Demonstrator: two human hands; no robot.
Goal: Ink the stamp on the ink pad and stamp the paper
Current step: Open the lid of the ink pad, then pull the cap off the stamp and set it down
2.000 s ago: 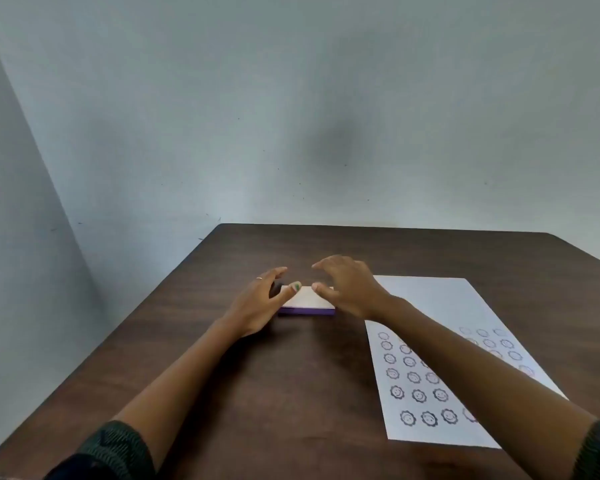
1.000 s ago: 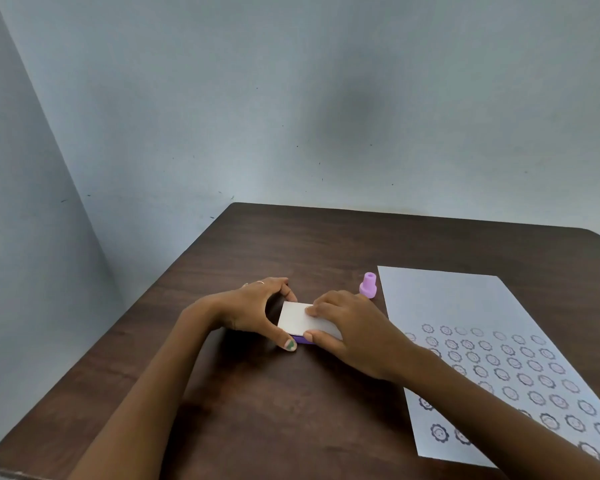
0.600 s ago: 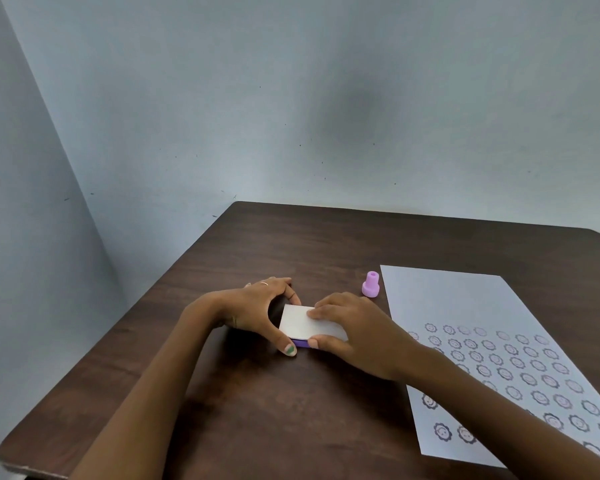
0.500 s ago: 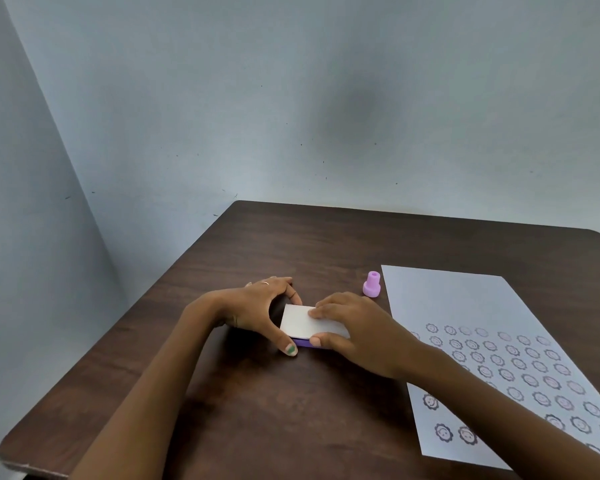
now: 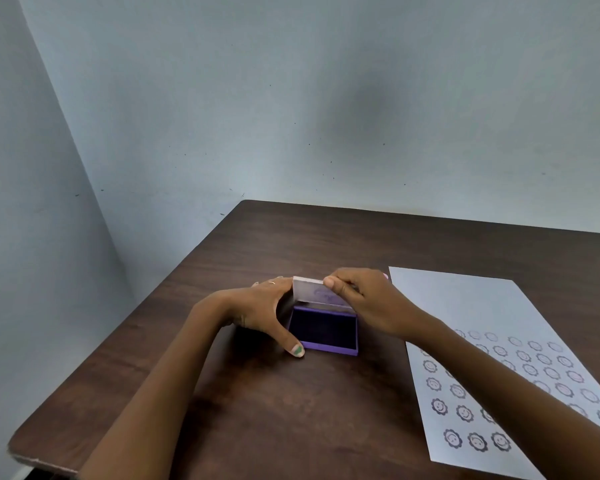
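A purple ink pad [image 5: 324,332] lies on the dark wooden table [image 5: 291,410], its dark pad surface showing. Its white lid [image 5: 314,293] stands raised at the back, hinged upward. My right hand [image 5: 364,303] pinches the lid's top edge between thumb and fingers. My left hand [image 5: 267,313] clasps the pad's left side, thumb at the front corner. The white paper [image 5: 465,306] lies to the right, its near half covered with rows of round flower-face stamp marks. The small purple stamp is hidden behind my right hand.
Pale blue walls meet in a corner behind the table. The table's left edge runs diagonally close to my left forearm. Bare wood lies between the ink pad and the near table edge.
The closed ink pad has been opened: my right hand lifted the white lid up and back while my left hand kept hold of the base. The stamp became hidden.
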